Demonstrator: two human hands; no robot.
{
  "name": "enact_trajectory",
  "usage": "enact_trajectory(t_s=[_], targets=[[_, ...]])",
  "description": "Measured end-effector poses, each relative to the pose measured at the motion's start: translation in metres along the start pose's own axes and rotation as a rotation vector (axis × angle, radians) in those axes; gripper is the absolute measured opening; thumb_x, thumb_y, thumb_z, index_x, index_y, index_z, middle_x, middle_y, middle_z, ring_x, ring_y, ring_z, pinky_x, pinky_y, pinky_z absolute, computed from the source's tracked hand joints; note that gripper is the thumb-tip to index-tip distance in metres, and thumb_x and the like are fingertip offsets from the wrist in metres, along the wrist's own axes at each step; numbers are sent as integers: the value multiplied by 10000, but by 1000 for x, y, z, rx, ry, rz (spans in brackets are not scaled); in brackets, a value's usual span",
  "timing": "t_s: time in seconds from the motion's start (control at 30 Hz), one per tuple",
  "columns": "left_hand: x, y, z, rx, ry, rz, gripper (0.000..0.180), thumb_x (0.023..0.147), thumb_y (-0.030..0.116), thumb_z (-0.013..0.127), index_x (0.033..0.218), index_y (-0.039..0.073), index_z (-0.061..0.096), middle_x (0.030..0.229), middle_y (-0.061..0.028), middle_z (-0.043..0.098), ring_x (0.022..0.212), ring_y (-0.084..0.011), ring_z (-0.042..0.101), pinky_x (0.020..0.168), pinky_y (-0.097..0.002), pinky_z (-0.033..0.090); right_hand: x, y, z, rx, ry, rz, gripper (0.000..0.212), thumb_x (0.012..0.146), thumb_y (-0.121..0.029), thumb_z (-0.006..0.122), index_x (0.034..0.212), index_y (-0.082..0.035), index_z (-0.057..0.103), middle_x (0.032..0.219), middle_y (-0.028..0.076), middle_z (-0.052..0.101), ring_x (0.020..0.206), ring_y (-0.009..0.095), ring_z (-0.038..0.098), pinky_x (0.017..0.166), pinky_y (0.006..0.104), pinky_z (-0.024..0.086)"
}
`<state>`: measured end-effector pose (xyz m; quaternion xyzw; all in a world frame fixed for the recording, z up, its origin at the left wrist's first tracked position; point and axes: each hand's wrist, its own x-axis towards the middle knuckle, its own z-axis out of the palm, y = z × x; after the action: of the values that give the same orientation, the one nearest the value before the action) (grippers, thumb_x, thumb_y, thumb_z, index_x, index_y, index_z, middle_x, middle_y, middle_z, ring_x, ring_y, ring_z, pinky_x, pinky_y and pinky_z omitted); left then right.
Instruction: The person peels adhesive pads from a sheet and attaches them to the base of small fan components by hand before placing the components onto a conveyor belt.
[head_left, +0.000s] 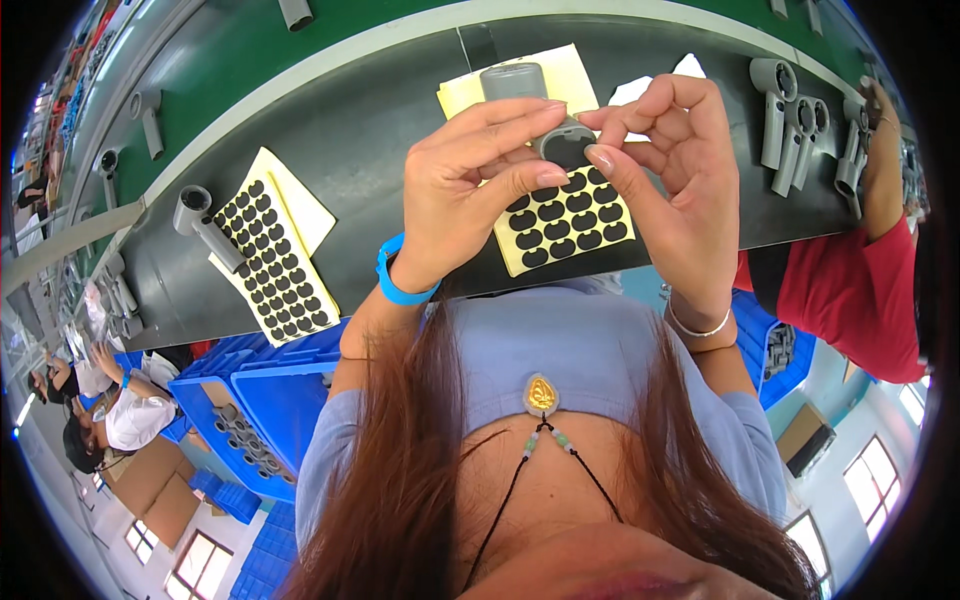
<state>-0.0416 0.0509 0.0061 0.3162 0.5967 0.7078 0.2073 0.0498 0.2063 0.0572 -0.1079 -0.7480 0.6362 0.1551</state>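
1. In the head view, a grey housing (573,130) is clamped in the left hand (452,170) above the counter (370,150), its dark face apparently turned up for visibility.
2. Its edge is met by the right hand (685,165); whether it is gripped cannot be told.
3. A black-sticker sheet (570,222) is laid beneath, presumably within reach.
4. The housing's far side is hidden by fingers.
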Motion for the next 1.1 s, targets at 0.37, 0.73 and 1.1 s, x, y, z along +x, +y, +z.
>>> enact_trajectory(t_s=[0.37, 0.73, 1.1], targets=[[-1, 1, 2, -11, -5, 11, 359, 807, -98, 667, 1155, -9, 655, 1217, -152, 591, 884, -176, 685, 760, -239, 573, -1, -3, -1, -26, 1, 13, 335, 835, 84, 621, 1070, -29, 410, 881, 80, 601, 1009, 197, 628, 821, 262, 490], [-3, -2, 8, -97, 38, -16, 326, 807, -74, 689, 1129, -26, 661, 1186, -144, 602, 910, -166, 675, 728, -223, 571, -3, -5, -3, -278, 11, -82, 347, 818, 51, 649, 1083, -32, 440, 830, 56, 615, 889, 146, 618, 791, 272, 466], [-6, 0, 10, -144, 35, -40, 311, 807, -84, 684, 1113, -37, 662, 1180, -142, 604, 910, -172, 676, 745, -229, 575, -5, -4, -2, -359, 61, -127, 374, 779, 5, 675, 1068, -56, 445, 767, 19, 630, 799, 121, 557, 762, 272, 389]])
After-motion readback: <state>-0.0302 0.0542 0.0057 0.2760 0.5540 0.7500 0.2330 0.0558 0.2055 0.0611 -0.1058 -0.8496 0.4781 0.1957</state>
